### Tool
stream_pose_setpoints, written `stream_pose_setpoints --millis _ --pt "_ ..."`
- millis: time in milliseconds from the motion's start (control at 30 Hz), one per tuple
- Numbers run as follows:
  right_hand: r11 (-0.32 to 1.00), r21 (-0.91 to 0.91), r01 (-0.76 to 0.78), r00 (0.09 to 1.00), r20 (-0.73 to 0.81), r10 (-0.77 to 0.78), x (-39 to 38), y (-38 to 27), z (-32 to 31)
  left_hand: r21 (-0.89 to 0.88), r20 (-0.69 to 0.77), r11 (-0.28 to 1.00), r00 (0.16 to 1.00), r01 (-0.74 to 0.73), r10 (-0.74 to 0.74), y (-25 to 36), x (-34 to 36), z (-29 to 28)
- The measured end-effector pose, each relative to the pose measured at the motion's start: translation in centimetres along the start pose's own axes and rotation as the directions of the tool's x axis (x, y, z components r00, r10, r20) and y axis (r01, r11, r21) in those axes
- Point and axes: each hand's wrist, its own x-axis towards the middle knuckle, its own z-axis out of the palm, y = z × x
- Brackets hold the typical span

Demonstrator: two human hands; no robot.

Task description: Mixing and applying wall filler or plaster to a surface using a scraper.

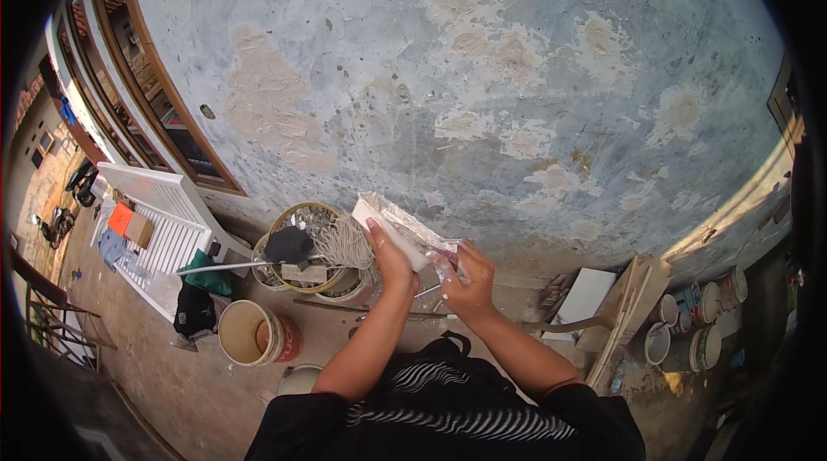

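Note:
In front of the wall, my left hand (pixel 393 261) is wrapped round the lower left side of a long, white, block-like pack (pixel 398 241). Shiny, crinkled wrapping (pixel 417 226) covers its upper side, and whether it is clear plastic or foil I cannot tell. At the pack's right end, my right hand (pixel 471 284) is closed on a bunched part of this wrapping, with the fingers bent. Pale smears mark the right hand's fingers. The pack is tilted, its left end higher. My palms hide part of its underside.
The blue-grey wall (pixel 362 73) has patched, peeling areas. Left stand a rubble-filled bucket (pixel 280 224) with a mop head (pixel 345 246) over it, a cream bucket (pixel 245 332) and a white slatted bench (pixel 177 233). Right are wooden boards (pixel 616 323) and several paint buckets (pixel 705 349).

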Motion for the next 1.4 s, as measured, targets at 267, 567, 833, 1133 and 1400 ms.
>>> stream_pose_setpoints --millis 267,567,833,1133,1400 --pt "0.944 0.173 -0.281 0.954 -0.055 0.294 0.8 -0.2 0.5 -0.004 0.098 1.0 0.995 0.013 -0.012 -1.3 2.3 -2.3" --pt "0.735 0.586 -0.341 0.849 -0.143 0.508 3.7 3.3 -1.8 -0.12 0.279 0.979 0.952 0.167 -0.128 1.7 -1.2 -1.0" --pt "0.801 0.484 -0.353 0.916 0.004 0.401 5.8 4.4 -4.3 -0.1 0.516 0.955 0.835 0.281 -0.192 4.5 -2.4 -2.6" --pt "0.995 0.034 -0.095 0.972 0.219 0.085 9.0 2.2 -5.2 -0.071 0.67 0.921 0.703 0.384 -0.241 4.9 -3.1 -3.4" --pt "0.996 -0.041 -0.075 0.964 0.251 0.083 7.3 1.3 -5.2 -0.042 0.618 0.961 0.763 0.273 -0.19 4.9 -3.4 -3.5"
